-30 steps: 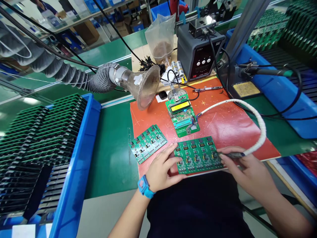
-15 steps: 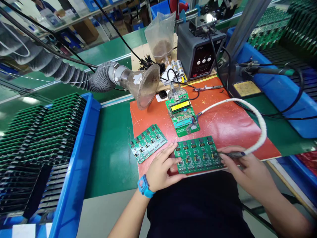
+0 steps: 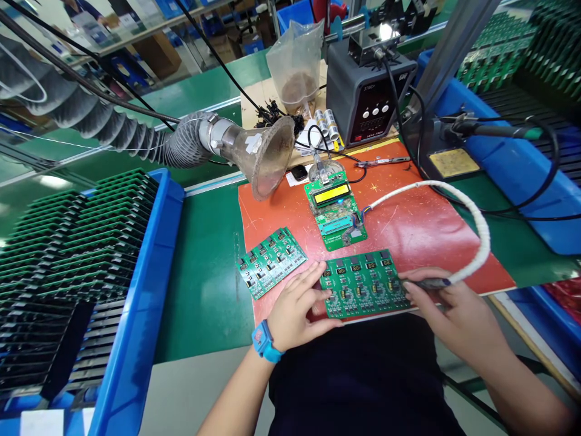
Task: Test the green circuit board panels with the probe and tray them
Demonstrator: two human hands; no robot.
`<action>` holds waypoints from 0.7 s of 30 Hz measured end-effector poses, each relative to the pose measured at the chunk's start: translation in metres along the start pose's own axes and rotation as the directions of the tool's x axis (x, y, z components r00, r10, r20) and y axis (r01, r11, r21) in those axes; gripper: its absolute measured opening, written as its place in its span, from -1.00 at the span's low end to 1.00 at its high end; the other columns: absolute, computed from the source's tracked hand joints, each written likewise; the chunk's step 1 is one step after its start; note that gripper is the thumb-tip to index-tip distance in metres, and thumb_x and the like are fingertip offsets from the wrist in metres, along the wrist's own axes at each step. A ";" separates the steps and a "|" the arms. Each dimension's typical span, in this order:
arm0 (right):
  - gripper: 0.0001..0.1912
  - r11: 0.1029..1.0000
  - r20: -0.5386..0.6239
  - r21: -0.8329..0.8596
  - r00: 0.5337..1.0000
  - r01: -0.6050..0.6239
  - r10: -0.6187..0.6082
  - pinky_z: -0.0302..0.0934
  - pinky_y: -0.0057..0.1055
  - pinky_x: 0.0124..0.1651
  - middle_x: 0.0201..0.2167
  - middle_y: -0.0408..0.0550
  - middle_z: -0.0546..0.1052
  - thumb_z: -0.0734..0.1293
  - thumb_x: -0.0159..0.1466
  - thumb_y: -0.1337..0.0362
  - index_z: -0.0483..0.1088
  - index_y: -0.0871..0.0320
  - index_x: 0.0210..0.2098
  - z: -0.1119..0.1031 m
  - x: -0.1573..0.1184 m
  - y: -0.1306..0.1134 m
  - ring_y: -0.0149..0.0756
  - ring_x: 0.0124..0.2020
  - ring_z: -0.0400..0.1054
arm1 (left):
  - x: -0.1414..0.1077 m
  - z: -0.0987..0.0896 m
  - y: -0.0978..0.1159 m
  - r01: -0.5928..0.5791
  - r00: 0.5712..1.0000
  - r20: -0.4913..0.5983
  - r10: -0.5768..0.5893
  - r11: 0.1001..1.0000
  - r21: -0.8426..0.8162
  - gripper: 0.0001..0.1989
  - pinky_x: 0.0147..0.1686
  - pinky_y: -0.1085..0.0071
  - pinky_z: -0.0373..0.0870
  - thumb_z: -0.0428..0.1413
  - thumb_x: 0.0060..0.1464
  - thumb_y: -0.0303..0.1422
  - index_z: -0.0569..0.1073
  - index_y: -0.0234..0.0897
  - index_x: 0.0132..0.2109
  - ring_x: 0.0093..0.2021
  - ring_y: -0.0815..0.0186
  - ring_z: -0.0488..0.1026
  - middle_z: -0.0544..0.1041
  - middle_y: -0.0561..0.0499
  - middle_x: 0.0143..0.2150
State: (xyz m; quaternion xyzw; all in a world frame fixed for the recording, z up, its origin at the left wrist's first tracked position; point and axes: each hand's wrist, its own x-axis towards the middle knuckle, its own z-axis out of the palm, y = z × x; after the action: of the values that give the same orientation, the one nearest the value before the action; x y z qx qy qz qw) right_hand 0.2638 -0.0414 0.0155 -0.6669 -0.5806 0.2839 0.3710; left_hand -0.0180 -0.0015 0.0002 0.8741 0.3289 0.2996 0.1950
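Note:
A green circuit board panel [image 3: 363, 287] with a row of small digit displays lies at the front of the red mat. My left hand [image 3: 302, 303], blue watch on its wrist, holds the panel's left edge, fingers over the edge and thumb by the near corner. In my right hand [image 3: 447, 306] is a dark probe [image 3: 429, 283] on a white-wrapped cable [image 3: 476, 218]. Its tip is at the panel's right edge; contact is too small to make out. Behind the panel sits a programmer board [image 3: 334, 209] with a lit yellow screen, wired to that cable.
More circuit boards [image 3: 273, 260] lie left of my left hand. A blue bin [image 3: 149, 290] of upright boards stands at left, another blue bin [image 3: 503, 163] at right. A fume extractor funnel [image 3: 272, 157] hangs over the mat. A soldering station [image 3: 370, 97] stands behind.

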 end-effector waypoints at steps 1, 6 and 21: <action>-0.78 1.000 0.000 0.000 1.000 -0.002 0.002 0.45 -0.49 -0.51 -0.29 -0.03 0.56 0.32 0.29 0.09 0.42 0.10 -0.20 0.000 0.000 0.000 -0.33 -0.45 0.48 | 0.000 0.000 0.000 0.002 1.000 0.000 -0.002 1.000 -0.001 -0.53 0.13 -0.03 0.41 0.26 0.04 -0.06 0.39 -0.28 -0.04 0.30 -0.06 0.27 0.33 -0.43 0.26; -0.79 1.000 0.000 0.013 1.000 -0.005 0.005 0.46 -0.49 -0.50 -0.29 -0.04 0.55 0.32 0.29 0.10 0.41 0.09 -0.19 0.000 -0.001 0.001 -0.33 -0.45 0.48 | 0.000 0.001 0.000 0.005 1.000 -0.002 -0.005 1.000 -0.010 -0.52 0.15 -0.04 0.39 0.27 0.03 -0.06 0.39 -0.28 -0.04 0.31 -0.06 0.27 0.34 -0.42 0.26; -0.80 1.000 0.006 0.012 1.000 -0.008 0.008 0.45 -0.51 -0.50 -0.29 -0.05 0.56 0.32 0.29 0.11 0.41 0.09 -0.19 0.000 0.001 -0.002 -0.36 -0.47 0.47 | -0.001 0.001 -0.002 -0.005 1.000 -0.007 0.005 1.000 0.011 -0.50 0.15 -0.03 0.39 0.27 0.02 -0.05 0.39 -0.28 -0.03 0.31 -0.05 0.26 0.34 -0.41 0.26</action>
State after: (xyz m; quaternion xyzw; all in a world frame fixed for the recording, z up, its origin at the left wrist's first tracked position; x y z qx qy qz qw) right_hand 0.2629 -0.0404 0.0177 -0.6662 -0.5773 0.2906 0.3720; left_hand -0.0185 -0.0011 -0.0023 0.8749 0.3292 0.3014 0.1882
